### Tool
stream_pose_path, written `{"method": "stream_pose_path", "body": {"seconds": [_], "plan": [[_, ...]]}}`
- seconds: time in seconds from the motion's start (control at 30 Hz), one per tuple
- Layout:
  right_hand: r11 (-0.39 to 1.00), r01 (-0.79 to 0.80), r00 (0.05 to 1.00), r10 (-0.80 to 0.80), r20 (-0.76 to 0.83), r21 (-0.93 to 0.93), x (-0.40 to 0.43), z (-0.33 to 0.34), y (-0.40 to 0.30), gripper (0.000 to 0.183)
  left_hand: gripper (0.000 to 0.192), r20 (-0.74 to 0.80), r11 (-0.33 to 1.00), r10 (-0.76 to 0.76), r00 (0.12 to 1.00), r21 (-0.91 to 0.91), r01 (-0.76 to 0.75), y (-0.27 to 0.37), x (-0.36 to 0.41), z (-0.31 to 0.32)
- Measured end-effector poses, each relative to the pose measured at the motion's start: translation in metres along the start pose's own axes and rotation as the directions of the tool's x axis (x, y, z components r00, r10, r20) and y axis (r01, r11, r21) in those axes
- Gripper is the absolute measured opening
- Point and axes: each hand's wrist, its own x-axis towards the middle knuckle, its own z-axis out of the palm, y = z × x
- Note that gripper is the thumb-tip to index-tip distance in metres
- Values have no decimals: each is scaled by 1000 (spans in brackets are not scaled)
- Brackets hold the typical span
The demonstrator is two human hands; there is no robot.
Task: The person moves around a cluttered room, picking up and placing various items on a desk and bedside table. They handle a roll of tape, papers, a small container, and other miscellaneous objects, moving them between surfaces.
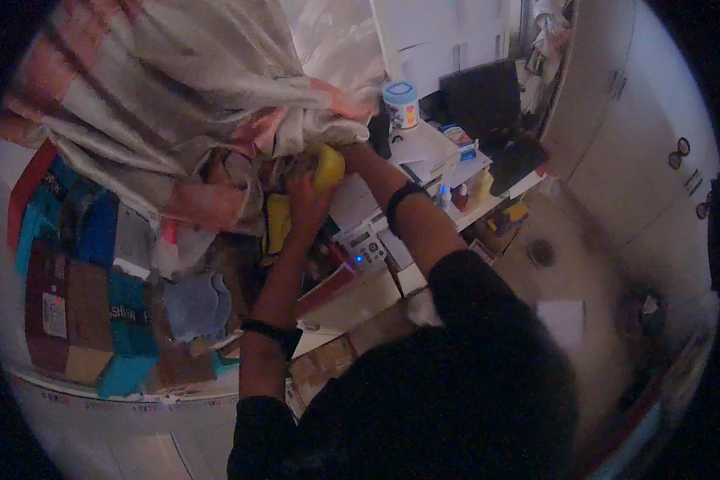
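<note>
A large satin-like cloth in beige and pink hangs in folds over the upper left. At its lower edge my left hand is raised against a yellow item whose kind I cannot tell. My right hand reaches in beside it, its fingers mostly hidden by the yellow item and the cloth. Whether one hand or both hold the item is unclear. Another yellow piece with dark edging lies just left of my left wrist. Both my forearms wear dark bands.
Stacked boxes fill the left. A device with a small display and buttons sits below my hands. A tub with a blue lid, a monitor and small bottles stand on the white desk at right. Cabinet doors line the far right.
</note>
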Motion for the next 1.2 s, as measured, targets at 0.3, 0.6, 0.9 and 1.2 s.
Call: {"method": "stream_pose_path", "body": {"seconds": [0.3,0.6,0.9,1.2], "plan": [[994,109,963,-109,248,17,-31,-38,-7,61,69,1,967,-153,988,207,150,25,1,14],[997,81,971,-81,-224,-12,-57,45,-28,67,65,-41,941,75,996,334,-58,-12,-11,0],[1000,12,985,-7,-170,26,-75,14,-29,58,59,32,942,-138,990,314,122,9,-24,14],[975,-51,992,25,-125,-217,-88,-23,-23,39,56,87,943,-229,970,266,199,26,-4,1]]}}
